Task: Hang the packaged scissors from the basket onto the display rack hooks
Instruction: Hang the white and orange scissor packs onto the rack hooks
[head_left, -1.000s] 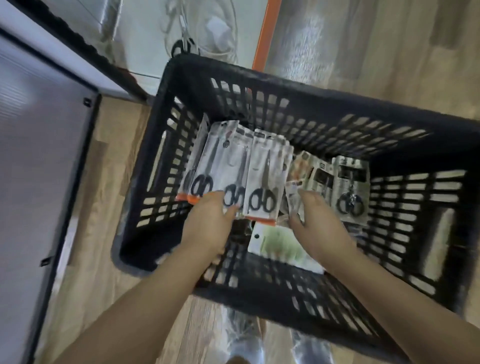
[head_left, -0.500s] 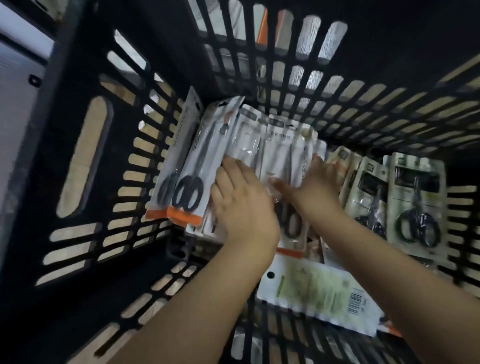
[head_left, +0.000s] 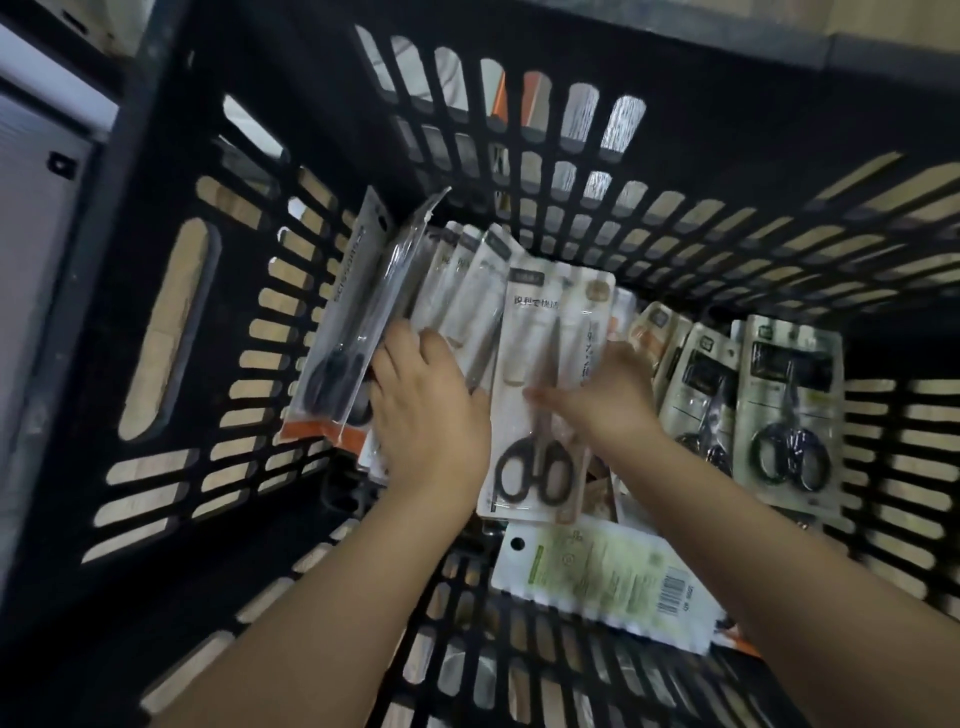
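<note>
I look down into a black slatted basket (head_left: 171, 322) with several packaged scissors standing in a row. My right hand (head_left: 610, 402) pinches the front white pack of black-handled scissors (head_left: 540, 467), thumb across its face and fingers behind it. My left hand (head_left: 428, 415) lies with straight fingers on the white packs (head_left: 467, 280) just left of it, next to a clear pack with an orange foot (head_left: 353, 332). The display rack and its hooks are out of view.
More scissors packs with grey labels (head_left: 789, 405) lean at the right of the basket. A white and green pack (head_left: 608, 582) lies flat on the basket floor near me. A grey panel (head_left: 31, 270) runs along the left outside the basket.
My view has closed in on the basket. The right hand has tipped the front white pack away from the row, and the left hand has slid left onto the packs behind.
</note>
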